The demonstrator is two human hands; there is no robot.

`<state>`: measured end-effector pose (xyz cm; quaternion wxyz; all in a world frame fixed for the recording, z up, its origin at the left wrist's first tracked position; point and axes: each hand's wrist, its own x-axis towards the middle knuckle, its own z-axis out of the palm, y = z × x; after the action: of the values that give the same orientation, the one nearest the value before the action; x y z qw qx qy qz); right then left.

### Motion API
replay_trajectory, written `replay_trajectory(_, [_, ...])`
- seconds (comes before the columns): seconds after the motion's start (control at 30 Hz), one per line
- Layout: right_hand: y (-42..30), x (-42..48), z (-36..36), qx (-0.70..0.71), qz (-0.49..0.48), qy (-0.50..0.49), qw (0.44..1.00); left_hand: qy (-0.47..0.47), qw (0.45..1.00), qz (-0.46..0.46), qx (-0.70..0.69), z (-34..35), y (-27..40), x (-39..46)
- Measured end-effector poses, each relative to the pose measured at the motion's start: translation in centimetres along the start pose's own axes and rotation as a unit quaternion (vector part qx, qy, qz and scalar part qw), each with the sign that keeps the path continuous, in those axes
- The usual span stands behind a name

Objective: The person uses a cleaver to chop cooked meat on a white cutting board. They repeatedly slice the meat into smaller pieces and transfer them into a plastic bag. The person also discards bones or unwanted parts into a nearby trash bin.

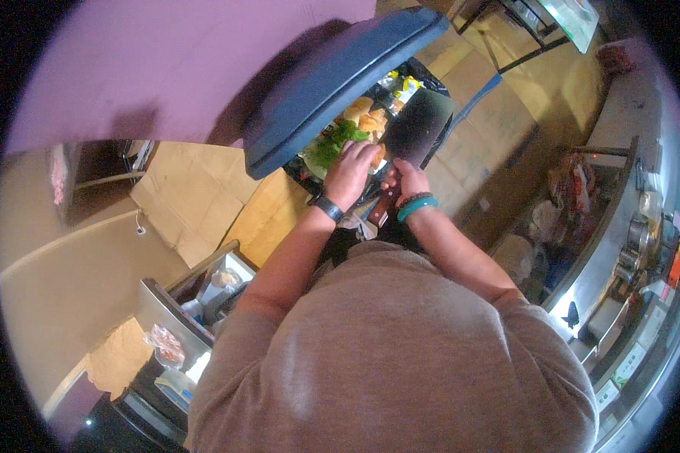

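Observation:
My right hand point(406, 179) grips the wooden handle point(383, 207) of a cleaver, whose broad dark blade point(421, 122) lies over the right side of an open bin. At the bin's left side my left hand point(352, 170) reaches down, fingers bent, close to leafy greens point(340, 139) and an orange-brown food scrap point(379, 156); whether it holds anything is hidden. Pale and orange-brown scraps point(368, 119) and yellow-and-white wrappers point(406, 85) lie farther back in the bin, which has a black bag liner point(430, 77). Its blue lid point(345, 85) stands raised on the left.
A pink wall point(175, 68) rises behind the lid. Flattened cardboard point(493, 107) covers the floor. An open drawer point(218, 289) holding bags is at lower left, a counter with pots point(637, 238) at right, and a metal-legged table point(569, 17) at upper right.

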<state>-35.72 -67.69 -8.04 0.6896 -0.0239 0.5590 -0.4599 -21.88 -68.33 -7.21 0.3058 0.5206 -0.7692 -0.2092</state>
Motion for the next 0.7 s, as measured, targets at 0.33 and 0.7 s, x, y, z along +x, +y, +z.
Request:
replay_trajectory(0.33, [-2.7,-1.9,-1.1,0.012,0.003,0.03,0.999,-0.026,0.968,-0.22,-0.119,-1.0,-6.2,-5.7])
replay_trajectory(0.7, [-9.3,-12.4,-2.8,-0.195,-0.338,0.058,0.919,-0.008,0.904,-0.263,-0.336,-7.1,-6.8,-15.4])
